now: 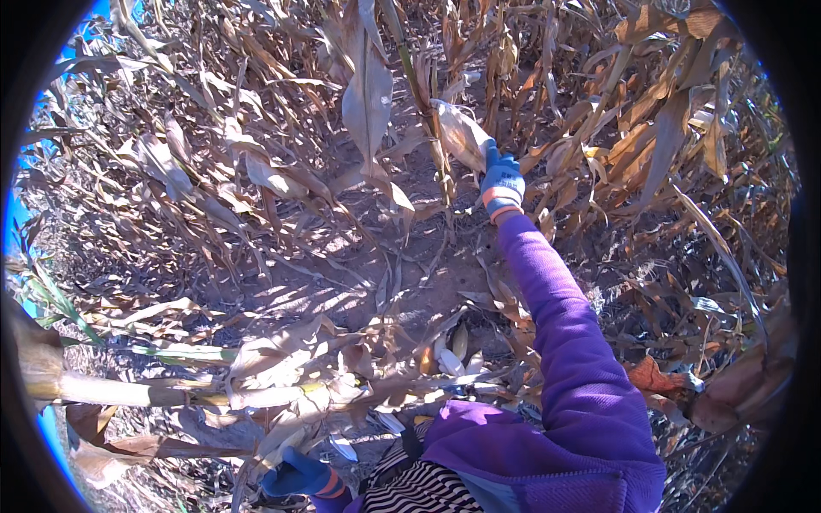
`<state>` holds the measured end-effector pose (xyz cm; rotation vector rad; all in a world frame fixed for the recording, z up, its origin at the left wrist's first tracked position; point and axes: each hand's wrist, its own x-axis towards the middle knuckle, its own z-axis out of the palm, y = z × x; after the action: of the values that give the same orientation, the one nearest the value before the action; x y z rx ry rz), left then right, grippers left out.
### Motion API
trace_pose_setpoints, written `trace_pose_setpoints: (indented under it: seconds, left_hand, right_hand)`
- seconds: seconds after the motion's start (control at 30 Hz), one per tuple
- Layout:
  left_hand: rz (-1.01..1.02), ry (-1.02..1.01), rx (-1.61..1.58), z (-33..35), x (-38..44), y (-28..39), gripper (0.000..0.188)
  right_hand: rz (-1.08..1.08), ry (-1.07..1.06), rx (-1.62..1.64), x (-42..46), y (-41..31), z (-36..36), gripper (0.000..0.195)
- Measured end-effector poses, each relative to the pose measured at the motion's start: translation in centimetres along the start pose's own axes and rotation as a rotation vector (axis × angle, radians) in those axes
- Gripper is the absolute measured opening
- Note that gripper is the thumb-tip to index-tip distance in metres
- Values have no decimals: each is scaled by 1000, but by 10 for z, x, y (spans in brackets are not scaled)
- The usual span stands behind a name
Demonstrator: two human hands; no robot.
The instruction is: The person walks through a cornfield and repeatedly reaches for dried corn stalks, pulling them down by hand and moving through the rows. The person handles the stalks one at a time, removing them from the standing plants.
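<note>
My right hand (503, 183), in a blue and grey work glove with an orange cuff, grips the lower end of a husked-over ear of corn (460, 136). The ear hangs tilted from a dry corn stalk (437, 151), its pale husk still around it. Low in the view, my left hand (294, 474) wears a matching glove, its fingers curled beside a dry husk (282, 445). Whether that hand holds anything is hidden.
A thick cut or bent stalk (109, 390) crosses the lower left. Several pale husks and ears (452, 359) lie on the bare soil (327, 282) near my body. Dry corn plants (635, 134) crowd the right, with more dead leaves (160, 167) at left.
</note>
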<state>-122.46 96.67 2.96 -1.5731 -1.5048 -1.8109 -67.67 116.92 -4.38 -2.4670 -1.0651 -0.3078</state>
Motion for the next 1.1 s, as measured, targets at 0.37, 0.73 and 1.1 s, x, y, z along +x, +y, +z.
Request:
trace_pose_setpoints:
  seconds: [0.37,0.73,1.1]
  left_hand:
    - [-4,-235,176,-25,14,3,45]
    - [-207,-224,112,-109,-40,-52,39]
    - [297,-911,48,-114,20,61,32]
  right_hand:
    - [-81,23,-118,22,21,-19,46]
    - [400,-264,1012,8,-39,68,31]
    - [67,-1033,3694,-65,-140,-10,55]
